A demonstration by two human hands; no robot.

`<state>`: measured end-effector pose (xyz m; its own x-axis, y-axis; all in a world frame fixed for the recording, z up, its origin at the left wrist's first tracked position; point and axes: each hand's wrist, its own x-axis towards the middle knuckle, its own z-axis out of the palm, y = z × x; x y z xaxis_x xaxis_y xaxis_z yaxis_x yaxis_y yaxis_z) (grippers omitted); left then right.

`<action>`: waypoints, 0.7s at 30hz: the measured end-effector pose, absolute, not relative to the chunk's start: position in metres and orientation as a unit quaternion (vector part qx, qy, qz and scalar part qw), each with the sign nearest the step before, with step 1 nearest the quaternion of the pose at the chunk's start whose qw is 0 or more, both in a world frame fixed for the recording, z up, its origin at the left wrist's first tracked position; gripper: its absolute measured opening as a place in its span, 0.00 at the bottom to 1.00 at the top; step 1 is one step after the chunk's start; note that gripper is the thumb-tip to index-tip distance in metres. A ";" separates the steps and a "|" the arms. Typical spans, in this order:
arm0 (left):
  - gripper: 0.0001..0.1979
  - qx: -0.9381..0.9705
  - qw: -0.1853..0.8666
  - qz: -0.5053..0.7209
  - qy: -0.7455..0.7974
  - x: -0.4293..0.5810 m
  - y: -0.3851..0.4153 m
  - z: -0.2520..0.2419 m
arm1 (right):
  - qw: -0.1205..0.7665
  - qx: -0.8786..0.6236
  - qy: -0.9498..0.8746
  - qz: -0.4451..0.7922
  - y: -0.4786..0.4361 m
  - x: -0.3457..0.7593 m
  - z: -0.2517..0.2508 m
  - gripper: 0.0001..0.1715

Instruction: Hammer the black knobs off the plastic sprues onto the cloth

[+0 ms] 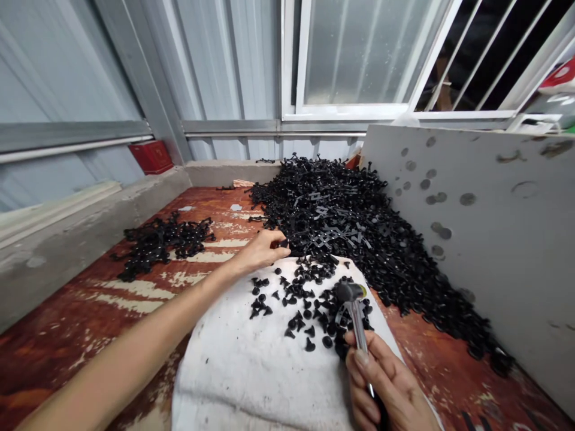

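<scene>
My right hand is wrapped round the metal shaft of a small hammer, its dark head raised over the cloth. At the near edge of the big heap, my left hand is closed, thumb and fingers pinching a small black plastic part; its exact shape is mostly hidden. Many black mushroom-shaped plugs lie loose on the white cloth between my hands. Behind the left fingertips rises a heap of black plastic parts, some of them linked lattice pieces.
A smaller pile of black linked pieces lies at the left on the worn red-brown surface. A grey board stands along the right side. In the back left corner sits a red box, below corrugated wall panels and a barred window.
</scene>
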<state>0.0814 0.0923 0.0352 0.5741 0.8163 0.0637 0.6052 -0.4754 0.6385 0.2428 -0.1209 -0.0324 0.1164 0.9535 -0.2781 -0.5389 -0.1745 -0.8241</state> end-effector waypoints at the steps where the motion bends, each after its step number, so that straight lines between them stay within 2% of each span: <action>1: 0.07 0.829 0.321 0.178 0.422 0.077 0.078 0.038 | 0.605 -0.446 -0.230 0.617 -0.120 0.243 -0.032 0.21; 2: 0.10 0.815 0.368 0.165 0.417 0.074 0.062 0.039 | 0.613 -0.448 -0.229 0.609 -0.119 0.244 -0.033 0.20; 4: 0.13 0.737 0.536 0.126 0.392 0.071 0.026 0.035 | 0.631 -0.448 -0.233 0.589 -0.118 0.246 -0.034 0.20; 8: 0.19 0.647 0.667 0.052 0.366 0.071 -0.032 0.019 | 0.641 -0.431 -0.262 0.578 -0.115 0.249 -0.037 0.21; 15: 0.19 0.646 0.674 0.038 0.356 0.076 -0.061 0.008 | 0.605 -0.429 -0.269 0.614 -0.118 0.251 -0.034 0.20; 21: 0.23 0.616 0.675 0.062 0.400 0.085 -0.066 0.013 | 0.544 -0.438 -0.324 0.639 -0.121 0.253 -0.032 0.27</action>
